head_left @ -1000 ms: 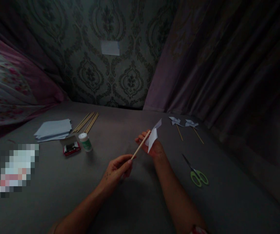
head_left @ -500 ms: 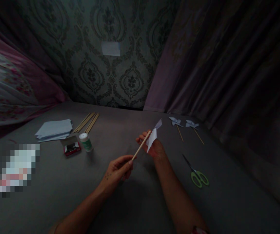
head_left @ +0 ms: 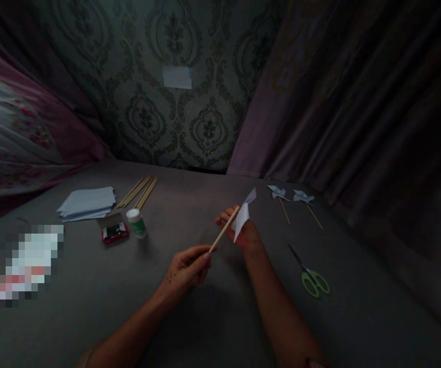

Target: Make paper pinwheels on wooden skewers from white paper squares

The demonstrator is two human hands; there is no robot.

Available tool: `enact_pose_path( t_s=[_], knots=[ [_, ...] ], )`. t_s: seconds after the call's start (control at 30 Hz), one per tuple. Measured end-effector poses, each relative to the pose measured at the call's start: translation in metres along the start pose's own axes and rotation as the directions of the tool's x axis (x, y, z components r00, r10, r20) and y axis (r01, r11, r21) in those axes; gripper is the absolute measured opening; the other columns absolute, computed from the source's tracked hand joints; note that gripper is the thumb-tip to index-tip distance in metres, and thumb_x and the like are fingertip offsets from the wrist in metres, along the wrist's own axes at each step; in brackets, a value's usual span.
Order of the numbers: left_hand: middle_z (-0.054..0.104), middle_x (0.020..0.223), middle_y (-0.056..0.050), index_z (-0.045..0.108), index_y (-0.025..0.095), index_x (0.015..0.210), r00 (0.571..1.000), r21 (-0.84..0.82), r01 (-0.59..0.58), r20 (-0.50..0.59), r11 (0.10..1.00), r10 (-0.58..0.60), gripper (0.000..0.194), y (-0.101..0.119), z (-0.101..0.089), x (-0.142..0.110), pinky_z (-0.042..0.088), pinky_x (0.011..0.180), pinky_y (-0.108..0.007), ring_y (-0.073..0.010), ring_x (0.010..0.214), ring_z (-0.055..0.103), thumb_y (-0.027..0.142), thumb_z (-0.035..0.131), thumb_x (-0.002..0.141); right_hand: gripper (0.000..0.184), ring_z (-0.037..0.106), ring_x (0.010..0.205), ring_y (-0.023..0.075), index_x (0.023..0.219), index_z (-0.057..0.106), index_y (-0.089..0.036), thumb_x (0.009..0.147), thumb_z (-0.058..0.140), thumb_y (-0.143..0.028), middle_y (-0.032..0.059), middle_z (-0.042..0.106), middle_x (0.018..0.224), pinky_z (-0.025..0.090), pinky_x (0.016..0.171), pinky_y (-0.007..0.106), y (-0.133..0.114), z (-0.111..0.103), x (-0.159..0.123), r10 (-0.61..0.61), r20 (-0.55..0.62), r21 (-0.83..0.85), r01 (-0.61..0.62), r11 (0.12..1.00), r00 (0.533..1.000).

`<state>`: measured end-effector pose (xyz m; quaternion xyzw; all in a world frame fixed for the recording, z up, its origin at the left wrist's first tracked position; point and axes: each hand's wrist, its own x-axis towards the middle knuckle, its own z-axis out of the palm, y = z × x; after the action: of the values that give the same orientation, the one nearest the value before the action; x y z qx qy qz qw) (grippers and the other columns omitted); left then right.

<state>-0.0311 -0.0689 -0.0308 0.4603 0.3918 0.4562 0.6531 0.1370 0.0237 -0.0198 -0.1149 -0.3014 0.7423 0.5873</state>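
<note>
Near the middle, a stick point(head_left: 222, 233) is pinched by the left hand point(head_left: 188, 267). At its far end, the paper pinwheel point(head_left: 242, 220) should be kept unbent; the right hand point(head_left: 248, 236) is curled behind it, grip hidden.

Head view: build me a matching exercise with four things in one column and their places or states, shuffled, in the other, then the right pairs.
Things
1. Scissors
2. White-capped bottle
3. Raised wooden stick
4. Paper stack

Places or states
A. Gripped near its lower end by the left hand
B. Lying left of the loose sticks
C. On the table, right of the right forearm
D. Upright, just right of the small red box

Pairs: 1-C, 2-D, 3-A, 4-B
</note>
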Motion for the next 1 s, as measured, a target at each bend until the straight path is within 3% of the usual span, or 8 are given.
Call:
enact_pose_path(
  t_s=[0.53, 0.8, 1.0],
  knots=[
    [0.052, 0.061, 0.003, 0.070, 0.013, 0.104, 1.000, 0.025, 0.025, -0.016, 0.999, -0.024, 0.044, 0.0032, 0.0016, -0.0012, 0.030, 0.041, -0.020, -0.0045, 0.043, 0.040, 0.044, 0.071, 0.073, 0.031, 0.043, 0.059, 0.0098, 0.062, 0.054, -0.024, 0.053, 0.083, -0.023, -0.0080, 0.044, 0.060, 0.049, 0.075, 0.031, -0.0024, 0.0067, -0.0019, 0.000, -0.087, -0.042, -0.003, 0.999, 0.996],
    [0.054, 0.066, 0.002, 0.070, 0.013, 0.109, 1.000, 0.025, 0.027, 0.004, 0.999, -0.027, 0.046, 0.0018, 0.0007, -0.0005, 0.031, 0.040, -0.020, -0.0046, 0.043, 0.043, 0.045, 0.069, 0.075, 0.028, 0.044, 0.059, 0.0088, 0.062, 0.056, -0.024, 0.056, 0.083, -0.024, -0.0086, 0.042, 0.060, 0.048, 0.078, 0.029, -0.0016, 0.0022, -0.0011, 0.006, -0.003, 0.000, -0.006, 1.000, 1.000],
    [0.054, 0.065, 0.001, 0.070, 0.012, 0.107, 1.000, -0.008, 0.012, 0.020, 1.000, -0.012, 0.044, 0.0000, 0.0004, -0.0001, 0.031, 0.039, -0.019, -0.0046, 0.042, 0.045, 0.044, 0.069, 0.076, 0.025, 0.042, 0.059, 0.0097, 0.061, 0.055, -0.024, 0.060, 0.080, -0.024, -0.0083, 0.040, 0.058, 0.047, 0.077, 0.031, -0.0030, 0.0063, -0.0016, 0.004, -0.046, -0.034, -0.005, 0.999, 0.999]
  ],
)
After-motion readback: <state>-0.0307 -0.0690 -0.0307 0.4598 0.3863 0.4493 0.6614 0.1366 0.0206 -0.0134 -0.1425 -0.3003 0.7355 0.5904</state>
